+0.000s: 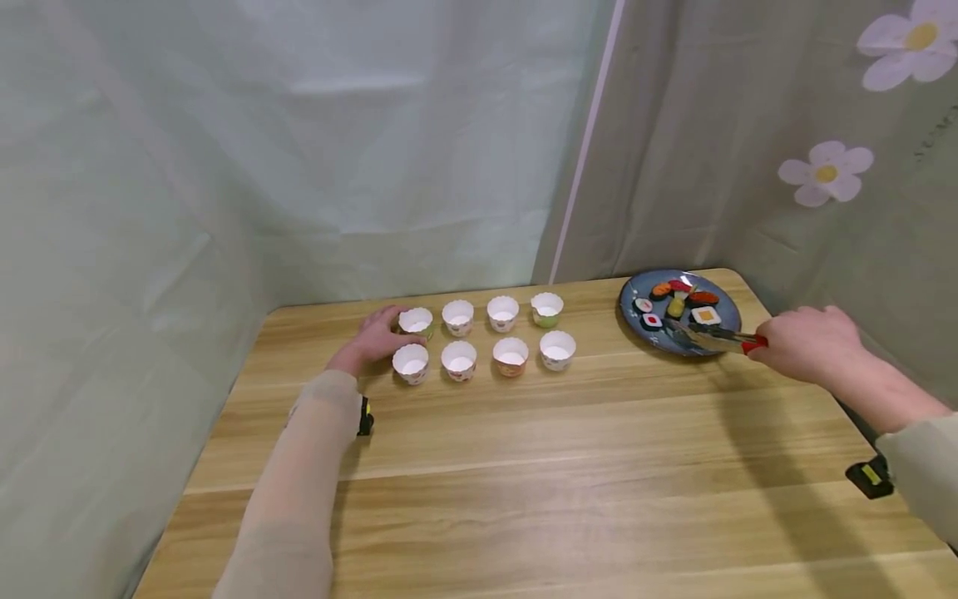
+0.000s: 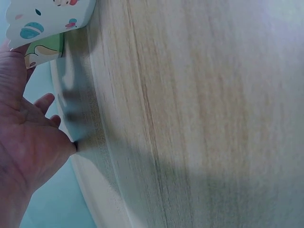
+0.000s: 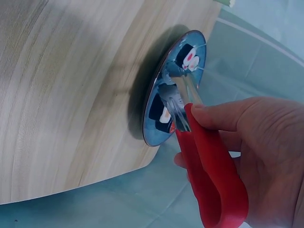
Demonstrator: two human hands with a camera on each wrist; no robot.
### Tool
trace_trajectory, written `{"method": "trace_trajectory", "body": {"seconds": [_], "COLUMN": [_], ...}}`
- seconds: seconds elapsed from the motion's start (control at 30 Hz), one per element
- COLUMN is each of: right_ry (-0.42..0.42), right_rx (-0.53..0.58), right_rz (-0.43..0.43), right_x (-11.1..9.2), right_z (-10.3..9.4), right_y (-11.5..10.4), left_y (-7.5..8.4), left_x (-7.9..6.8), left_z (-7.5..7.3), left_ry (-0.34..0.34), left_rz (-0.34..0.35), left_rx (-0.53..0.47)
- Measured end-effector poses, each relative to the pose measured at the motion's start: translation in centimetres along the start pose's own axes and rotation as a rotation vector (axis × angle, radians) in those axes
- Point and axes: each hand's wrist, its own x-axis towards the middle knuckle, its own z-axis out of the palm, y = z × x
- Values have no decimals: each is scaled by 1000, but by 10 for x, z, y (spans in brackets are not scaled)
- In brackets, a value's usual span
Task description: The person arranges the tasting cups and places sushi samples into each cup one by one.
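Your left hand (image 1: 374, 339) curled partway round the green cup (image 1: 417, 320), back-left among the paper cups (image 1: 511, 353). Your right hand (image 1: 812, 343) gripped red-handled tongs (image 3: 209, 142), tips over the sushi pieces (image 1: 706, 315) on the blue plate (image 1: 730, 313), far right on the surface (image 1: 524, 466); tip contact unclear.

Red-handled tongs (image 3: 213, 154) over blue plate (image 3: 151, 134)

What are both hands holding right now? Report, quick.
Left hand: thumb and fingers around a green cup.
Right hand: closed, holding red-handled tongs.
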Motion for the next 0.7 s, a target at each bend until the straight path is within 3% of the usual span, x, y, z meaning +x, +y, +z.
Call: {"method": "trace_trajectory", "body": {"seconds": [0.3,0.7], "right_ry": [-6,88], "right_rx": [19,-49], "right_rz": [12,-10], "right_x": [-1,-10], "right_z": [1,-7], "right_y": [0,-1], "left_y": [1,1], "left_x": [-1,0], "left_z": [-1,-2], "left_ry": [-4,-10], "left_rz": [3,-4], "left_rx": [-2,9]}}
